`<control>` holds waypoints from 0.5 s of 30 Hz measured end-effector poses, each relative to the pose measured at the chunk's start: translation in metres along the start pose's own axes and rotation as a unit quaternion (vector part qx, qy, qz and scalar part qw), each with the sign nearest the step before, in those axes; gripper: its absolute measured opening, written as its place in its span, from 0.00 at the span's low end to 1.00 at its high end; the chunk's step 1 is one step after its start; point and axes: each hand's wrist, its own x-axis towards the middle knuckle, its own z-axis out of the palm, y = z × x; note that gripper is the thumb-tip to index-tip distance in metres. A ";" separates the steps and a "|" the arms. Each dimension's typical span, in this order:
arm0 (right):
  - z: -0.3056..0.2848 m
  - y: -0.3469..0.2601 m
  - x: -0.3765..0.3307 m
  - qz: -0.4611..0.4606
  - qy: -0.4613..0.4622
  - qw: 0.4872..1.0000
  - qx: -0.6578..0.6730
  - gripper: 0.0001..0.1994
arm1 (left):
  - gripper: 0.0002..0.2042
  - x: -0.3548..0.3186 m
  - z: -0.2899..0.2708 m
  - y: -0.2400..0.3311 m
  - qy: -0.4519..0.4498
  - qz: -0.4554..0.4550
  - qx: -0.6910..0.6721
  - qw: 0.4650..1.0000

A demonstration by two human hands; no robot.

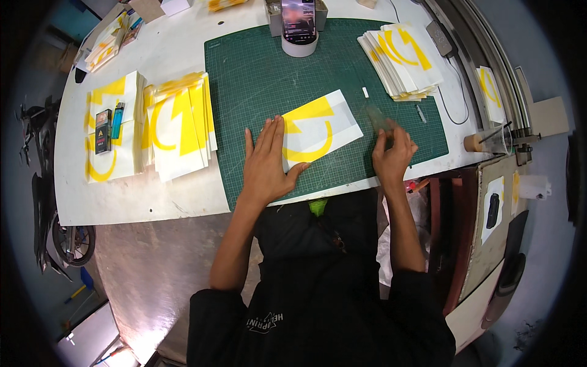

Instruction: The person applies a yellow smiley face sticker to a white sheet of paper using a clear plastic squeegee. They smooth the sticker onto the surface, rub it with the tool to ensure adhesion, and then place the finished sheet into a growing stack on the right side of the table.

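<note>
- Left hand (267,160): fingers spread, palm pressed flat on the near-left end of the white sheet with yellow shapes (316,128), pinning it to the green cutting mat (257,73).
- Right hand (391,153): fingers curled together around a small, blurred, translucent flat piece (378,117); what it is cannot be told. It sits just off the sheet's 3 o'clock edge.
- Sheet: lies flat at the mat's near centre, long axis running from 8 o'clock up to 2 o'clock; nothing rests on it but the left hand.
- At 12 o'clock: phone (299,19) propped upright in a white tape roll (299,44).
- At 1 o'clock: stack of printed sheets (403,58), well apart from the hands.
- At 9 o'clock: fanned pile of sheets (180,122) off the mat; beyond it another pile (101,162) bearing a dark small box (103,131) and blue lighter (117,120).
- At 3 o'clock: small white scrap (365,92) and short slim tool (421,114) on the mat.
</note>
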 end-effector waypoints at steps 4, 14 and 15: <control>0.015 -0.067 0.001 -0.069 -0.009 0.992 0.104 0.17 | 0.54 0.003 0.003 0.003 0.015 0.000 -0.041 0.999; 0.052 0.012 0.065 0.006 -0.007 0.999 0.053 0.15 | 0.46 0.001 -0.002 0.004 -0.008 0.001 -0.006 1.000; 0.045 0.012 0.068 0.015 -0.007 0.997 0.080 0.15 | 0.44 0.000 -0.001 0.006 -0.004 0.007 0.001 1.000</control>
